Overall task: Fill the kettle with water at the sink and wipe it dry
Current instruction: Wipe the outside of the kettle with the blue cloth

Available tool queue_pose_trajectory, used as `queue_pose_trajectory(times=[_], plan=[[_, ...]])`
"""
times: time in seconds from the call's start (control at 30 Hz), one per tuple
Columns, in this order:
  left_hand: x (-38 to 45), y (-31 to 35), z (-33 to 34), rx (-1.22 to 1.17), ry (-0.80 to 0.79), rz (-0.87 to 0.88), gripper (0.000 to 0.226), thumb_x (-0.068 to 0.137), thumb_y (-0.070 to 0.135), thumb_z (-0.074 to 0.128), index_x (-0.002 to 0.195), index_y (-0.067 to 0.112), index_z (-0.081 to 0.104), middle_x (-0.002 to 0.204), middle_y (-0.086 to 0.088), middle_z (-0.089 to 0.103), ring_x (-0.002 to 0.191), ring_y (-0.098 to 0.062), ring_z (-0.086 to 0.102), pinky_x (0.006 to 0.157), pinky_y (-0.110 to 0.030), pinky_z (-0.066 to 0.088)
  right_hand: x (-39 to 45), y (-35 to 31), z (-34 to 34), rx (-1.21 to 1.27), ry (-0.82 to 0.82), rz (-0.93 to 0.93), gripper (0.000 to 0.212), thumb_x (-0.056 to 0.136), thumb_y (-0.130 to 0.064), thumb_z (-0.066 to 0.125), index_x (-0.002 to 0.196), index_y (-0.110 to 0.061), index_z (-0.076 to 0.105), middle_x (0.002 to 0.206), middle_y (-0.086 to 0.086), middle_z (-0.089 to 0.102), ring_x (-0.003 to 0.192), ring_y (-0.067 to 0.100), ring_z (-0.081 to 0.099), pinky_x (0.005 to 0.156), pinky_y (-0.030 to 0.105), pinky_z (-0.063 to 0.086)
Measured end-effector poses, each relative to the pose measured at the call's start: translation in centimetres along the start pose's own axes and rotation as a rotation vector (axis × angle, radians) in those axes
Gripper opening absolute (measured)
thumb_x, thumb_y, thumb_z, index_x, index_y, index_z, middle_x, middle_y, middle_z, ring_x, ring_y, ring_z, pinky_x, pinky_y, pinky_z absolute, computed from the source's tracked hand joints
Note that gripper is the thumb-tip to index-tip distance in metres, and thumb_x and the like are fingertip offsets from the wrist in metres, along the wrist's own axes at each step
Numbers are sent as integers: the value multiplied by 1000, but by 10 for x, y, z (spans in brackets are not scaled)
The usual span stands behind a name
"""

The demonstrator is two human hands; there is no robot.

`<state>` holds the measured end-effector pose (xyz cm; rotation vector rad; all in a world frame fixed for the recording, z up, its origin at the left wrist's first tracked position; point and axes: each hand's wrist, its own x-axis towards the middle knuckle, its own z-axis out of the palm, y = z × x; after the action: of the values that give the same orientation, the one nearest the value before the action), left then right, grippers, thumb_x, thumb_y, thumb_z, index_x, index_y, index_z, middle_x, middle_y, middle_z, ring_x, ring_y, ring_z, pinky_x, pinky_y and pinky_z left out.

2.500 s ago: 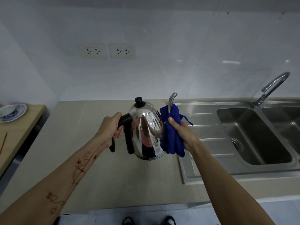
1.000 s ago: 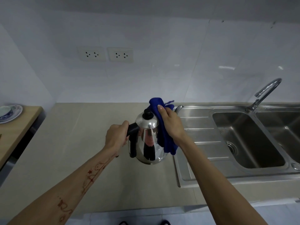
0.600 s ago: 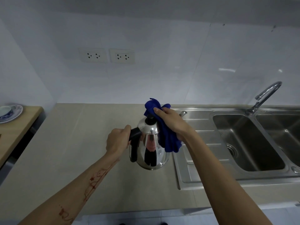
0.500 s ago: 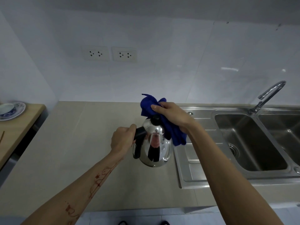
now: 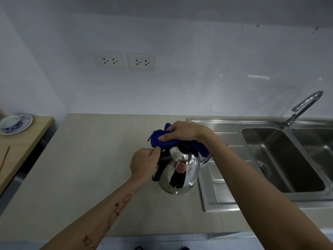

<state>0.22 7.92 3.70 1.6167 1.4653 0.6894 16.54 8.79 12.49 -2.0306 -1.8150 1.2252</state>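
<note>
A shiny steel kettle with a black handle and black lid knob is held above the beige counter, just left of the sink's drainboard. My left hand grips its black handle. My right hand presses a blue cloth onto the far side of the lid, and the cloth drapes to the right over the spout's base. The spout tip is hidden behind my right forearm.
A steel double sink with a curved tap lies to the right. Two wall sockets sit on the white tiled wall. A wooden side table at the left holds a blue-and-white cup on a saucer.
My right hand has carried the blue cloth from the kettle's right side and spout up onto the lid. The kettle has sunk lower toward the counter, still held by my left hand.
</note>
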Motion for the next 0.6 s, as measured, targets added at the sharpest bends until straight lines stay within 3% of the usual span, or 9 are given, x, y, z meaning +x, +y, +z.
queue_pose_trajectory(times=[0.1,0.17,0.3,0.37,0.43,0.5,0.6], plan=[[-3,-2,3,84,21,-17,53,97,30,50,47,16,49,40,7,48,34,-6,43,42,-21,29,8,-7,3,-235,-56,13,34,88,-48,63,79,-16,59,73,0,58,66,17,52,67,30,40],[-4,-6,3,79,22,-58,52,98,30,48,49,15,49,43,6,50,37,-7,44,42,-22,28,6,-12,13,-408,3,-76,30,91,-44,61,86,-15,56,78,2,55,72,19,52,67,31,38],[-5,-5,6,-83,48,-162,46,99,28,48,55,12,45,52,-1,49,47,-15,43,49,-27,31,-25,-21,37,-821,390,-191,24,94,-35,57,107,-14,56,88,4,58,86,27,60,70,35,37],[-3,-7,7,-120,41,-140,46,100,28,48,57,12,49,52,-2,52,47,-16,45,50,-26,31,-35,-15,54,-946,582,-290,23,88,-24,63,108,-13,58,95,6,67,101,31,61,88,40,42],[3,-14,8,-177,25,-147,44,99,28,50,59,11,55,55,-5,59,50,-21,51,53,-29,36,-38,1,77,-975,719,-340,31,76,-15,72,105,-13,63,102,9,71,115,33,59,107,47,39],[8,-18,4,-240,21,-211,43,98,22,51,56,11,52,52,-6,57,52,-25,50,53,-31,36,-40,31,101,-896,841,-437,33,75,-18,75,106,-16,65,114,6,71,124,29,56,113,48,36],[9,-15,-2,-332,-5,-264,44,94,20,44,51,12,45,44,-3,47,43,-19,39,48,-27,29,-43,76,124,-683,978,-570,38,84,-20,64,122,-18,58,141,3,55,137,27,41,117,43,31]])
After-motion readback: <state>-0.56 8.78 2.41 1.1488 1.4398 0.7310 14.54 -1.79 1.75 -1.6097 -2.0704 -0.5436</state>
